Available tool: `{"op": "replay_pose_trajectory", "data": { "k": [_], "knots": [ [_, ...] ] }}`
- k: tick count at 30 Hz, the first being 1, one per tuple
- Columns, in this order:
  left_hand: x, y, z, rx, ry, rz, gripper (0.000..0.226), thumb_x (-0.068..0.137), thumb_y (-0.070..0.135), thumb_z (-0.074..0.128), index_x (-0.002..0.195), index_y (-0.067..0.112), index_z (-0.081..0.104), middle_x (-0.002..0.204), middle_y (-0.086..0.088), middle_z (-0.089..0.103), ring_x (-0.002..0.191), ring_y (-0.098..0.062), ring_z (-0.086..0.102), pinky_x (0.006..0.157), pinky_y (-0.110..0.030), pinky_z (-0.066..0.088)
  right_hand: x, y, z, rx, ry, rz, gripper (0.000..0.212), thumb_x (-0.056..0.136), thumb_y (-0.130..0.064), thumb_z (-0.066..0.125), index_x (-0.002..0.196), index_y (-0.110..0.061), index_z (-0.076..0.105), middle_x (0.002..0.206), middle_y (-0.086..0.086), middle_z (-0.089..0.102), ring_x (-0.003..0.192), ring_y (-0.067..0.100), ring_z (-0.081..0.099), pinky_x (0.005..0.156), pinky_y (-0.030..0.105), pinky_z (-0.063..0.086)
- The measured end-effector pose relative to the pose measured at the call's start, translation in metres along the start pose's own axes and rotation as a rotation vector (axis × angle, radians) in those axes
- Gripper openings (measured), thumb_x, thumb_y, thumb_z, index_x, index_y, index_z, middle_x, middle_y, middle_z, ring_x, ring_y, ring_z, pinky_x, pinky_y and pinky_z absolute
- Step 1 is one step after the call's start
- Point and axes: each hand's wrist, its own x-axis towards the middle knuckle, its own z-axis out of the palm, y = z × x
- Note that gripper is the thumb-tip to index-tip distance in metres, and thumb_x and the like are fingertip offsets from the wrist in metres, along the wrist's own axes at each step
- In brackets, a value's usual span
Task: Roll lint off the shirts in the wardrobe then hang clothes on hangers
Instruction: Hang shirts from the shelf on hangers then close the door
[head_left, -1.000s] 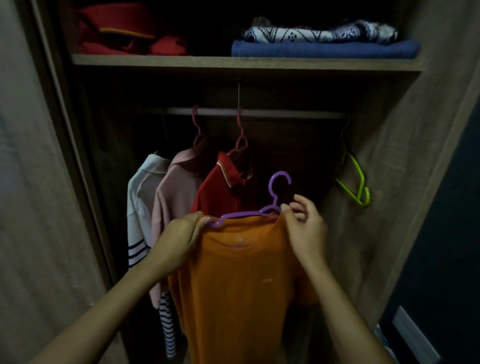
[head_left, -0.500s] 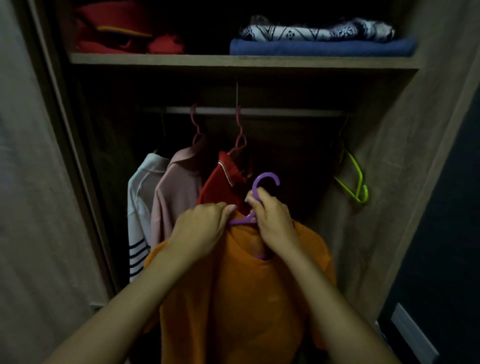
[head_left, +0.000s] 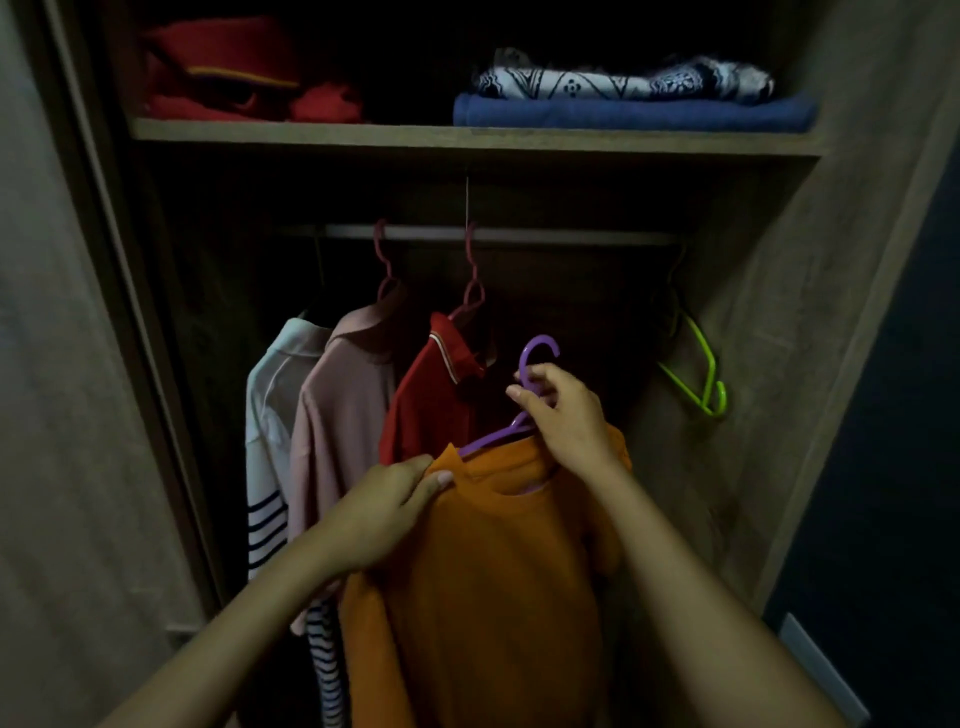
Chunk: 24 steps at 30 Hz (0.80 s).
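Darkness swallows the wardrobe's back wall, and the orange shirt runs off the bottom edge. Its right shoulder hides behind the right hand, whose fingers curl round the neck of the purple hanger below the rail. The left hand pinches the shirt's left shoulder, fingers narrow, thumb on top of the cloth.
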Motion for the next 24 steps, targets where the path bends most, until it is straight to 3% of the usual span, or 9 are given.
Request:
{"op": "replay_pose_trajectory", "data": {
  "k": [2, 4, 7, 9, 12, 15, 20, 22, 24],
  "knots": [
    [0.004, 0.005, 0.010, 0.030, 0.147, 0.000, 0.036, 0.098, 0.042, 0.036, 0.082, 0.016, 0.054, 0.068, 0.002, 0.059, 0.065, -0.010, 0.056, 0.064, -0.029, 0.040, -0.008, 0.000, 0.000, 0.021, 0.143, 0.136, 0.060, 0.081, -0.044, 0.072, 0.132, -0.023, 0.049, 0.124, -0.003, 0.050, 0.099, 0.015, 0.060, 0.084, 0.029, 0.052],
    [0.009, 0.008, 0.022, 0.011, 0.238, -0.023, 0.033, 0.099, 0.039, 0.036, 0.079, 0.018, 0.053, 0.067, 0.005, 0.057, 0.064, -0.008, 0.055, 0.062, -0.029, 0.037, -0.032, -0.001, 0.003, 0.039, 0.220, 0.254, 0.060, 0.079, -0.048, 0.072, 0.128, -0.023, 0.048, 0.124, 0.001, 0.051, 0.100, 0.015, 0.058, 0.081, 0.028, 0.052],
    [0.017, 0.015, 0.041, -0.021, 0.264, -0.050, 0.033, 0.099, 0.041, 0.038, 0.082, 0.017, 0.053, 0.075, 0.002, 0.063, 0.074, -0.018, 0.062, 0.068, -0.036, 0.043, -0.073, -0.004, 0.018, 0.230, -0.149, 0.447, 0.041, 0.085, -0.057, 0.059, 0.107, -0.022, 0.061, 0.100, -0.001, 0.065, 0.080, 0.009, 0.062, 0.067, 0.022, 0.049],
    [0.021, 0.021, 0.053, 0.010, 0.241, -0.052, 0.028, 0.098, 0.041, 0.039, 0.084, 0.019, 0.049, 0.081, -0.002, 0.066, 0.081, -0.024, 0.064, 0.069, -0.037, 0.045, -0.084, -0.008, 0.020, 0.368, -0.264, 0.479, 0.044, 0.084, -0.062, 0.056, 0.095, -0.022, 0.070, 0.082, -0.002, 0.068, 0.069, 0.009, 0.064, 0.061, 0.024, 0.051],
    [0.023, 0.028, 0.068, 0.012, 0.172, -0.032, 0.015, 0.098, 0.036, 0.039, 0.097, 0.023, 0.046, 0.091, -0.001, 0.068, 0.086, -0.021, 0.066, 0.074, -0.039, 0.050, -0.077, -0.016, 0.006, 0.398, -0.250, 0.455, 0.043, 0.086, -0.060, 0.057, 0.090, -0.020, 0.072, 0.080, -0.004, 0.070, 0.077, 0.010, 0.067, 0.066, 0.026, 0.057],
    [0.021, 0.037, 0.076, -0.115, 0.050, 0.019, 0.037, 0.096, 0.029, 0.039, 0.132, 0.023, 0.034, 0.112, 0.009, 0.062, 0.097, -0.003, 0.062, 0.085, -0.028, 0.052, -0.074, -0.015, 0.002, 0.296, -0.254, 0.416, 0.030, 0.090, -0.046, 0.059, 0.098, -0.018, 0.069, 0.085, -0.001, 0.071, 0.079, 0.012, 0.068, 0.065, 0.027, 0.055],
    [0.008, 0.051, 0.067, -0.105, -0.159, 0.172, 0.052, 0.085, 0.047, 0.049, 0.134, 0.030, 0.042, 0.118, 0.008, 0.047, 0.115, -0.006, 0.044, 0.104, -0.033, 0.036, -0.070, 0.002, 0.000, 0.106, -0.031, 0.428, 0.014, 0.098, -0.022, 0.048, 0.096, -0.017, 0.061, 0.085, 0.002, 0.066, 0.069, 0.013, 0.063, 0.064, 0.026, 0.050],
    [0.012, 0.047, 0.054, 0.075, 0.136, 0.285, 0.053, 0.085, 0.051, 0.043, 0.132, 0.028, 0.050, 0.130, 0.008, 0.046, 0.133, -0.005, 0.030, 0.117, -0.046, 0.019, -0.068, 0.001, -0.004, -0.040, 0.028, 0.375, 0.012, 0.099, -0.017, 0.044, 0.097, -0.019, 0.056, 0.085, -0.005, 0.058, 0.072, 0.009, 0.054, 0.064, 0.023, 0.040],
    [0.032, 0.037, 0.032, 0.297, 0.521, 0.307, 0.051, 0.087, 0.042, 0.044, 0.134, 0.024, 0.052, 0.143, -0.001, 0.042, 0.142, -0.018, 0.020, 0.116, -0.054, 0.009, -0.067, -0.004, -0.005, -0.195, 0.062, 0.303, 0.012, 0.100, -0.017, 0.043, 0.100, -0.020, 0.056, 0.087, -0.004, 0.058, 0.080, 0.014, 0.055, 0.069, 0.024, 0.038]
  ]
}}
